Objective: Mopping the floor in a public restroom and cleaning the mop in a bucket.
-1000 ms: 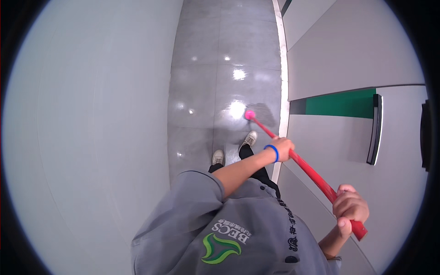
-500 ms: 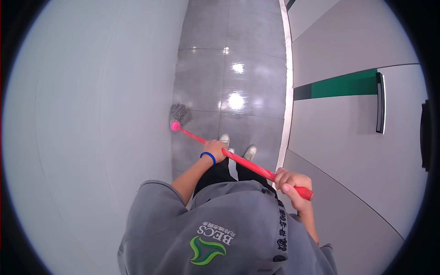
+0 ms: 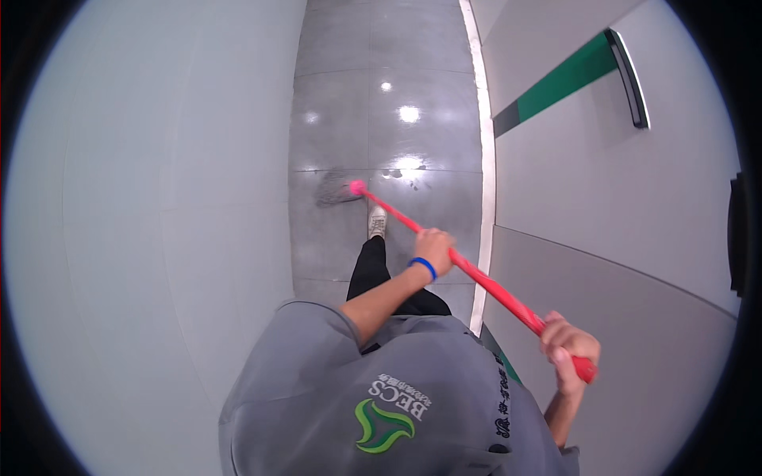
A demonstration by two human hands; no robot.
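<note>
The mop handle (image 3: 500, 294) looks like smooth plastic, the floor (image 3: 333, 135) glossy.

You have two hands, left hand (image 3: 434, 247) and right hand (image 3: 571, 349), on one mop (image 3: 502, 297). Beyond your left hand, count one pink joint (image 3: 357, 188) and one grey mop head (image 3: 336, 192); just behind that hand, one blue wristband (image 3: 424, 268). One pale shoe (image 3: 377, 224) shows ahead and left of your left hand. Ahead and right of your right hand, you have one door handle (image 3: 632, 79) and, farther right, one dark object (image 3: 737, 238), unclear in kind.
</note>
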